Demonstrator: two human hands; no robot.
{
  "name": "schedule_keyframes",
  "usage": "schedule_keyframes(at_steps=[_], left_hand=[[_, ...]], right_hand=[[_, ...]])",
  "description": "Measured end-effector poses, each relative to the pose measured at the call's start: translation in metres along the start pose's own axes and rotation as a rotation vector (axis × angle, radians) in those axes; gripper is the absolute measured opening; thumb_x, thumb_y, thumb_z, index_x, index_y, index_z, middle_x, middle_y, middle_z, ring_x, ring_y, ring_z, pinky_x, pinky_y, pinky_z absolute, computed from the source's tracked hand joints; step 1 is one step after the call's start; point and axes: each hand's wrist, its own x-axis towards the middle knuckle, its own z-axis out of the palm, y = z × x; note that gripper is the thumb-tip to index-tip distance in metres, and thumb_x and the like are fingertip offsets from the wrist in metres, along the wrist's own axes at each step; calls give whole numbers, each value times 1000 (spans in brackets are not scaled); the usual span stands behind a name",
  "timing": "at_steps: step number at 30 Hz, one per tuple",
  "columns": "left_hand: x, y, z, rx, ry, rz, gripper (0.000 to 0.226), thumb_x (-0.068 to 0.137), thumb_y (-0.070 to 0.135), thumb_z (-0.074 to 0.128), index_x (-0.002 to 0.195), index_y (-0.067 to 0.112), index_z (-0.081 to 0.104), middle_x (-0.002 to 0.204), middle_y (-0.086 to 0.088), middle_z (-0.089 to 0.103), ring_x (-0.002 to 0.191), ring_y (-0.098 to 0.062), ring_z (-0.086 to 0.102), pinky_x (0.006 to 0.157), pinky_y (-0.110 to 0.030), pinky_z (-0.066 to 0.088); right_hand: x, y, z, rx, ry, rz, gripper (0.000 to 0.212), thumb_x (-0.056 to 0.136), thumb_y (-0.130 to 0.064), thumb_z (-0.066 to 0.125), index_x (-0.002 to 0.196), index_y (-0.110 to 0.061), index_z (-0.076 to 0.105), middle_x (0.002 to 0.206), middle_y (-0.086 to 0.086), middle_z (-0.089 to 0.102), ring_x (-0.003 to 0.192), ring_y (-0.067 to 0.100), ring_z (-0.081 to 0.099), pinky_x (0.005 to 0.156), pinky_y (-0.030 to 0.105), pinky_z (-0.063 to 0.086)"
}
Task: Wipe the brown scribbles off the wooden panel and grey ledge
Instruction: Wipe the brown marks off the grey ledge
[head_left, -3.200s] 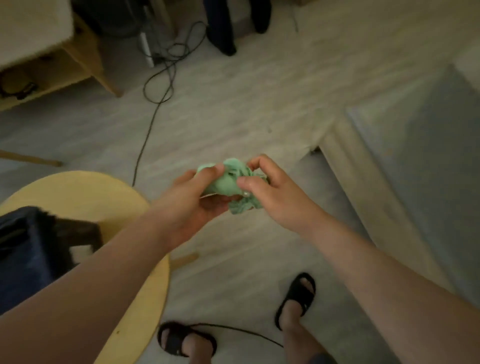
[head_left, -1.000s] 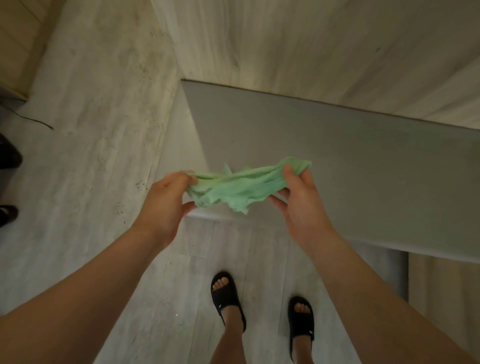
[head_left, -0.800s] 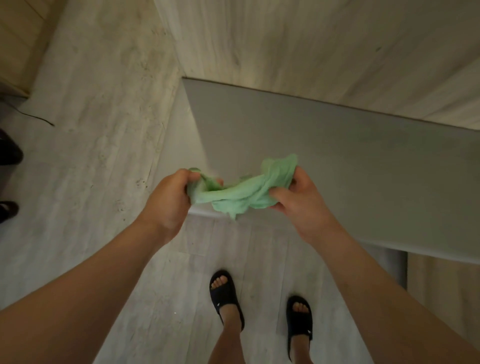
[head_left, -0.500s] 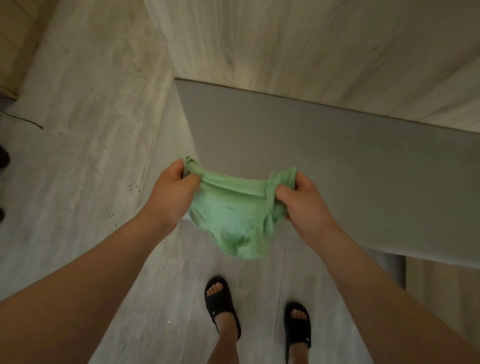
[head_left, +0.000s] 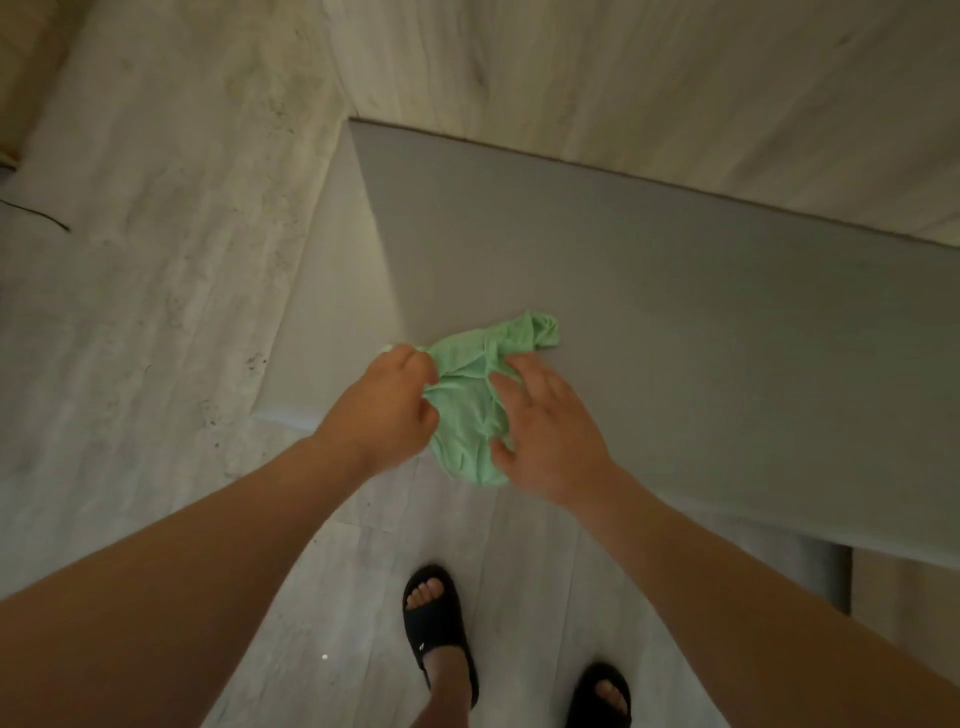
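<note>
Here, green cloth drapes over the near left corner of the grey ledge; left hand pinches its edge, right hand lies spread-fingered on it. Step, apparently: readying the cloth. Next: firm strokes along the ledge; no scribbles discernible.

One head-worn wide-angle view, steeply down, close over the grey ledge and floor, perhaps slightly tilted.

Mint-green cloth, grey ledge, black sandals.

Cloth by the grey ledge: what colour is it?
The cloth is plain mint green; the head view shows it.
</note>
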Motion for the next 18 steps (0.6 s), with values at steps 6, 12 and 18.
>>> schedule_keyframes(at_steps=[6, 12, 18], left_hand=[[21, -28, 55, 395, -135, 83, 89, 90, 64, 4, 166, 18, 10, 173, -5, 6, 160, -32, 1, 129, -45, 4], [47, -63, 47, 620, -31, -82, 80, 91, 60, -13, 163, 25, -12, 171, 6, -16, 159, -23, -15, 127, -51, -7], [114, -72, 15, 670, -32, -193, 71, 106, 55, 11, 163, 23, -15, 171, 5, -20, 158, -22, -19, 126, -50, -9]], right_hand=[[31, 26, 50, -222, -69, -142, 109, 80, -85, 41, 164, -18, 26, 171, 21, 10, 159, 38, 12, 128, 56, 14], [90, 0, 56, -214, 3, -143, 106, 75, -90, 23, 166, -37, 9, 169, 28, -9, 156, 50, -4, 126, 60, -2], [183, -7, 22, -305, -132, -57, 114, 73, -97, 40, 159, -48, -18, 165, 27, -26, 154, 54, -11, 125, 61, -3]])
